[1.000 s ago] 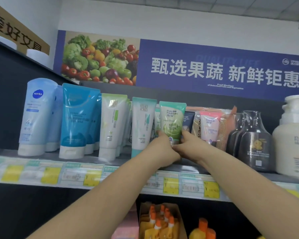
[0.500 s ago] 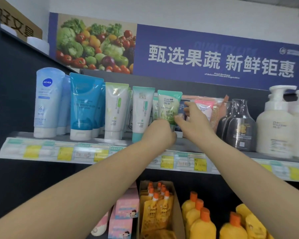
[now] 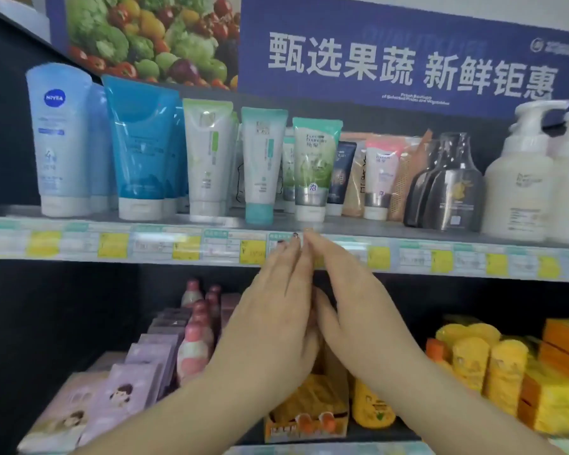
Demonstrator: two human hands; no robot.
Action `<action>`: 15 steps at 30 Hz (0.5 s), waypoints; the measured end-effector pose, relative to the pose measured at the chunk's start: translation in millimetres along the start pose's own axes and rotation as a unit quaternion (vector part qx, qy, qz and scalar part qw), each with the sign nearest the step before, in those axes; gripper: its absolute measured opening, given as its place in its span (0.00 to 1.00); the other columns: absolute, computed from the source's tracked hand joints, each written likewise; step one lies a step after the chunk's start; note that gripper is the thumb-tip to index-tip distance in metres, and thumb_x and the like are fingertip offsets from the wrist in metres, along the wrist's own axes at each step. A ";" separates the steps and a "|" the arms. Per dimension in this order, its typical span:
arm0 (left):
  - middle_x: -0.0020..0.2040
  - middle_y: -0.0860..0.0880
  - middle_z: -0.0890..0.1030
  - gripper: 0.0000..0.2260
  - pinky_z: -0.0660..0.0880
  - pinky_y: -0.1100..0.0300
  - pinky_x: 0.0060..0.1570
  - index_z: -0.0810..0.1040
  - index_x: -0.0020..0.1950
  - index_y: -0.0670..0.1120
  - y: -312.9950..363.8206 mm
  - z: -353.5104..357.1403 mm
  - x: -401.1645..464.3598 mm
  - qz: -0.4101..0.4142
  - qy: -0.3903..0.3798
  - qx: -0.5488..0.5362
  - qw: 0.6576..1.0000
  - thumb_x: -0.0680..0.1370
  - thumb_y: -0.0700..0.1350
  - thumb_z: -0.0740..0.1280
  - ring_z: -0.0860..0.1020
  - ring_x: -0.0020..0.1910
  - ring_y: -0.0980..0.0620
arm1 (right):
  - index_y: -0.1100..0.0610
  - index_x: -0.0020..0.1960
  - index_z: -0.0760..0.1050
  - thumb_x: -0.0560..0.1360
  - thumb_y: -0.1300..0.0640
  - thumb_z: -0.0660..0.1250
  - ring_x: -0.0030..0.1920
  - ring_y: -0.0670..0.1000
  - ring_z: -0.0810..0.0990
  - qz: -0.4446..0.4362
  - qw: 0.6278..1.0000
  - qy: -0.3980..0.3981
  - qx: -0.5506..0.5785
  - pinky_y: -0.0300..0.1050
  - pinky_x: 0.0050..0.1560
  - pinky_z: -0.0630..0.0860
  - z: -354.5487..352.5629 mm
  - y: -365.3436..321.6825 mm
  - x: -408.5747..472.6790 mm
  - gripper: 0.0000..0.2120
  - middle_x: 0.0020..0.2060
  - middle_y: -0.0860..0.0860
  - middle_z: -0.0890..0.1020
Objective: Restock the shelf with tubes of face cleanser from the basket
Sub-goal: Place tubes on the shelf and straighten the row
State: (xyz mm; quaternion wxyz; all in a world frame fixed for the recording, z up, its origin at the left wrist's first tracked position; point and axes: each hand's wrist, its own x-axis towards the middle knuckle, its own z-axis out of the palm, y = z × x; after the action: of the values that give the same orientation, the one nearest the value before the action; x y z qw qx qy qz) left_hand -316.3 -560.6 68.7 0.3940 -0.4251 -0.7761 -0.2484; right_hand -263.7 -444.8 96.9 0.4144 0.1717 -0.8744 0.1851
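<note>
While tube [image 3: 312, 169] stands, hands [image 3: 276, 310] seemingly empty.

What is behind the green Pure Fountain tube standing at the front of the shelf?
Behind the green tube, to its left, the edge of a similar green tube shows. Anything further back is covered. Both hands are below the shelf, holding nothing.

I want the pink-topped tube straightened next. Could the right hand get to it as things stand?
Probably yes. The right hand is open and empty below the shelf edge, and the pink-topped tube stands in the front row with nothing before it.
</note>
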 end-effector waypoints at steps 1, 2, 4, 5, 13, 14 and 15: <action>0.73 0.41 0.63 0.30 0.58 0.45 0.70 0.57 0.74 0.41 -4.8 2.8 -16.8 -0.008 0.001 0.008 1.000 0.72 0.46 0.55 0.59 0.74 0.43 | 0.43 0.71 0.53 0.78 0.62 0.60 0.63 0.30 0.55 0.001 1.000 -0.009 -0.011 0.21 0.65 0.52 10.0 -1.7 -10.1 0.28 0.62 0.37 0.64; 0.74 0.42 0.61 0.30 0.56 0.47 0.71 0.55 0.75 0.43 -9.9 6.6 -34.5 -0.014 -0.004 0.018 1.000 0.72 0.46 0.55 0.56 0.75 0.43 | 0.43 0.72 0.53 0.78 0.59 0.58 0.64 0.33 0.58 0.000 1.000 -0.011 -0.028 0.29 0.68 0.55 20.7 -3.0 -19.2 0.27 0.64 0.39 0.67; 0.75 0.42 0.57 0.32 0.50 0.50 0.73 0.52 0.76 0.46 -19.2 14.7 -71.3 -0.027 -0.028 0.037 0.999 0.72 0.45 0.56 0.51 0.75 0.42 | 0.50 0.74 0.56 0.75 0.58 0.57 0.66 0.43 0.65 0.009 0.999 -0.025 -0.047 0.46 0.69 0.62 45.6 -1.3 -42.3 0.28 0.66 0.49 0.73; 0.75 0.42 0.55 0.33 0.48 0.50 0.73 0.50 0.76 0.46 -23.9 20.1 -89.8 -0.036 -0.046 0.047 0.997 0.72 0.44 0.56 0.49 0.75 0.42 | 0.53 0.73 0.56 0.73 0.60 0.59 0.66 0.47 0.67 0.018 0.998 -0.046 -0.040 0.51 0.69 0.65 58.5 -0.1 -55.7 0.30 0.66 0.53 0.73; 0.74 0.41 0.57 0.39 0.56 0.41 0.70 0.54 0.74 0.43 -34.0 57.7 -233.7 -0.151 -0.215 0.089 0.961 0.67 0.41 0.69 0.54 0.73 0.36 | 0.62 0.68 0.65 0.57 0.72 0.74 0.60 0.55 0.74 0.047 0.977 -0.195 -0.068 0.59 0.57 0.74 150.1 4.2 -160.6 0.41 0.59 0.59 0.78; 0.74 0.40 0.57 0.39 0.54 0.41 0.70 0.54 0.74 0.42 -32.7 61.4 -253.4 -0.162 -0.235 0.087 0.955 0.67 0.41 0.69 0.54 0.72 0.36 | 0.62 0.68 0.64 0.58 0.72 0.74 0.61 0.57 0.76 0.062 0.972 -0.219 -0.061 0.60 0.59 0.73 159.4 3.7 -175.3 0.41 0.60 0.59 0.78; 0.74 0.40 0.57 0.40 0.53 0.42 0.70 0.55 0.74 0.42 -31.2 64.9 -273.0 -0.176 -0.258 0.086 0.946 0.66 0.41 0.69 0.54 0.72 0.37 | 0.62 0.68 0.64 0.59 0.72 0.73 0.62 0.58 0.76 0.077 0.966 -0.242 -0.056 0.61 0.61 0.72 167.8 3.4 -190.1 0.40 0.62 0.59 0.76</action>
State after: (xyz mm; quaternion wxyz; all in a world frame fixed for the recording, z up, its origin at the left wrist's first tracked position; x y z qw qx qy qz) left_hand -279.4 -656.6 -194.2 0.1654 -0.2957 -0.9321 -0.1278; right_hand -262.6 -492.1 -152.3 0.1841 0.1197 -0.9681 0.1208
